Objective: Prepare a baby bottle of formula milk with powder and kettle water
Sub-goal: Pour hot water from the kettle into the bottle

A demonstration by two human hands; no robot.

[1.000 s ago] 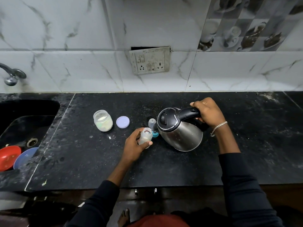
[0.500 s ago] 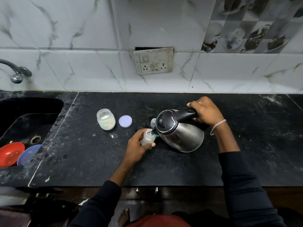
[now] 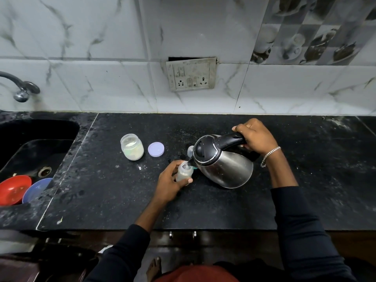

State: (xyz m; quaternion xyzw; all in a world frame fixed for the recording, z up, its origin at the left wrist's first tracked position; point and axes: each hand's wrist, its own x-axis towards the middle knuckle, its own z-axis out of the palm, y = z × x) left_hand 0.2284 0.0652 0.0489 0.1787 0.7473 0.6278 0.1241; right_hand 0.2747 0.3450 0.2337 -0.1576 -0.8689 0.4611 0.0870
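A steel kettle (image 3: 225, 165) with a black lid and handle is tipped to the left, its spout over the mouth of a small clear baby bottle (image 3: 184, 171). My right hand (image 3: 255, 137) grips the kettle's handle. My left hand (image 3: 169, 183) is wrapped around the bottle, which stands on the black counter (image 3: 126, 200). The bottle's clear teat cap (image 3: 190, 150) sits just behind the spout. An open glass jar of white powder (image 3: 132, 147) stands to the left, with its lilac lid (image 3: 156, 148) lying beside it.
A black sink (image 3: 30, 147) at the left holds a red bowl (image 3: 13, 189) and a blue bowl (image 3: 35, 189), under a metal tap (image 3: 20, 88). A switch and socket plate (image 3: 191, 74) is on the tiled wall. The counter's front edge runs just ahead of my body.
The kettle has tilted further left and its spout has come down onto the bottle's mouth. My left hand has kept hold of the bottle in the same spot.
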